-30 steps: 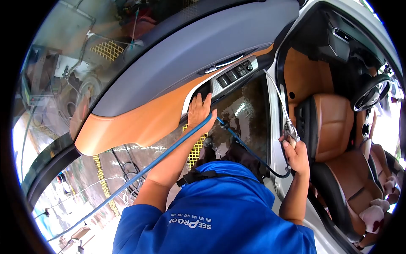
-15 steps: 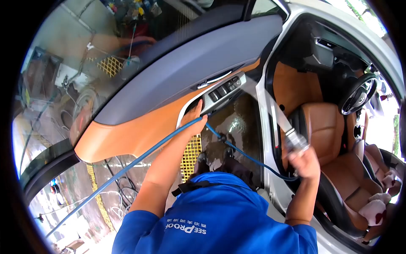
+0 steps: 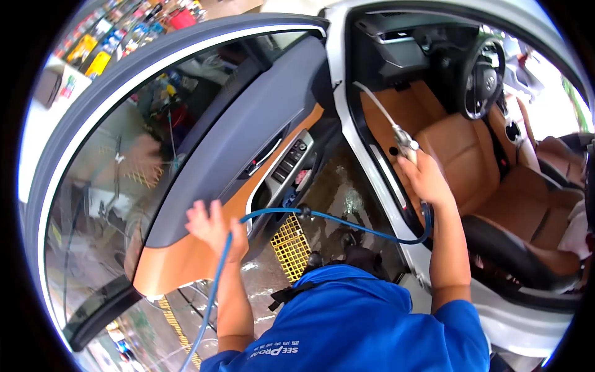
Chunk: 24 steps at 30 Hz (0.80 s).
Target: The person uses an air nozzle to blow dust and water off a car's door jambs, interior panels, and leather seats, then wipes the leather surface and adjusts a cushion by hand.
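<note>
My right hand [image 3: 427, 178] is wrapped round the grip of a metal blow gun [image 3: 404, 140]. Its long thin nozzle points up and left, over the door opening and the orange-brown front part of the car's interior. From the gun a blue hose [image 3: 372, 230] loops down and runs left. My left hand [image 3: 215, 230] is beside the lower part of the open car door panel [image 3: 248, 142], fingers spread, with the hose draped over it by the thumb. Whether its fingers touch the panel I cannot tell. The window-switch panel [image 3: 290, 162] lies above and to its right.
A brown leather seat [image 3: 455, 149] and a steering wheel [image 3: 484, 79] are inside the car. Below the door lie a wet floor [image 3: 338, 186] and a yellow grate [image 3: 290, 248]. Several bottles and colourful items stand behind the door glass [image 3: 118, 155].
My left hand has come off the door's handle recess and moved left, its fingers now spread. My right hand has raised the blow gun towards the car's interior. The view has shifted.
</note>
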{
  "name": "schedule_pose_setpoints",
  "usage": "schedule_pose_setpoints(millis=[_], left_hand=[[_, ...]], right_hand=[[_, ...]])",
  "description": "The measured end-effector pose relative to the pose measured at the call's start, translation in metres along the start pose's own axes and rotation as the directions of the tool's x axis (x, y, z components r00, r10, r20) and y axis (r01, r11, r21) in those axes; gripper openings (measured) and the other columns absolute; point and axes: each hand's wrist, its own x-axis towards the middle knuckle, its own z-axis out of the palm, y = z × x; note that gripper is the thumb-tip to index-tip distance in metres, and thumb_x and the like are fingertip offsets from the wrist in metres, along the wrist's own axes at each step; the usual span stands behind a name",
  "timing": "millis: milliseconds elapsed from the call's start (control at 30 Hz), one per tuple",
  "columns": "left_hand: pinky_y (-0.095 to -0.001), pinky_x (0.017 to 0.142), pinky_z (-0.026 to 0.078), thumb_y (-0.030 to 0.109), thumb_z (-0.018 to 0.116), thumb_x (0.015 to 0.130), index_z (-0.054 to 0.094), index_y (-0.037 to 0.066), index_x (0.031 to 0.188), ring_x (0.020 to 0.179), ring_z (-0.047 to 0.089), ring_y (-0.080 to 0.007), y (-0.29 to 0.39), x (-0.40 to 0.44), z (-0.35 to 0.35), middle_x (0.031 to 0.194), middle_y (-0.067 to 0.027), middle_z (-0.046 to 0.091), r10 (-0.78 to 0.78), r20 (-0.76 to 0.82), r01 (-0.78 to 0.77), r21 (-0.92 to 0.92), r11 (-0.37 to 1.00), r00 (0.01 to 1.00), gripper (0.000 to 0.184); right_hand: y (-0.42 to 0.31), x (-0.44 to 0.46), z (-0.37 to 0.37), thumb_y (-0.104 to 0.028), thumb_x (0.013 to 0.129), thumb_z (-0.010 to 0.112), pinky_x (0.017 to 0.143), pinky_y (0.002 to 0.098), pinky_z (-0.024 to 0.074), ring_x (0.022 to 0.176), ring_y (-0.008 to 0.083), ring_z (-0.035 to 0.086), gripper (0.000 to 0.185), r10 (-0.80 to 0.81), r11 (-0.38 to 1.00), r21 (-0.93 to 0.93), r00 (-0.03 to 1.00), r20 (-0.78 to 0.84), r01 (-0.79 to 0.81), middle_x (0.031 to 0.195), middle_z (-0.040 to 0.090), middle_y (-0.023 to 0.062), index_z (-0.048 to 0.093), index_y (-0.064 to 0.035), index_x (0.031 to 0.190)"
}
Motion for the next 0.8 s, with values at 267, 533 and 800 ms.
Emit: schedule_pose_setpoints(millis=[267, 533, 800], left_hand=[[-0.0537, 0.109, 0.026, 0.021, 0.059, 0.085, 0.055, 0.004, 0.132, 0.128, 0.043, -0.0381, -0.082, 0.027, -0.052, 0.14, -0.0197, 0.046, -0.092, -0.055, 0.096, 0.071, 0.993, 0.994, 0.05], [-0.0505, 0.106, 0.032, 0.021, 0.053, 0.091, 0.053, 0.001, 0.133, 0.125, 0.043, -0.0422, -0.091, 0.012, -0.078, 0.136, -0.0244, 0.046, -0.172, 0.004, 0.171, 0.088, 0.981, 0.985, 0.046], [-0.0487, 0.108, 0.031, 0.022, 0.057, 0.086, 0.054, 0.002, 0.133, 0.126, 0.041, -0.0396, -0.089, 0.016, -0.073, 0.136, -0.0224, 0.044, -0.17, 0.017, 0.168, 0.091, 0.982, 0.985, 0.051]], right_hand=[[0.006, 0.075, 0.015, -0.031, 0.092, 0.056, 0.084, 0.0486, 0.0472, 0.098, 0.0476, 0.059, 0.04, -0.094, 0.993, -0.081, 0.989, -0.116, 0.085, 0.096, 0.063, 0.0324, 0.056, 0.007, 0.107], [0.111, 0.16, 0.061, -0.029, 0.091, 0.056, 0.066, 0.0407, 0.0511, 0.066, 0.0326, 0.064, 0.035, 0.084, 0.991, 0.099, 0.994, 0.075, -0.092, 0.085, 0.066, 0.0221, 0.064, 0.006, 0.091], [0.036, 0.085, 0.015, -0.028, 0.091, 0.057, 0.044, 0.0208, 0.0355, 0.046, 0.007, 0.045, 0.039, -0.454, 0.542, 0.84, 0.831, 0.322, -0.029, 0.079, 0.063, 0.0082, 0.056, 0.0026, 0.115]])
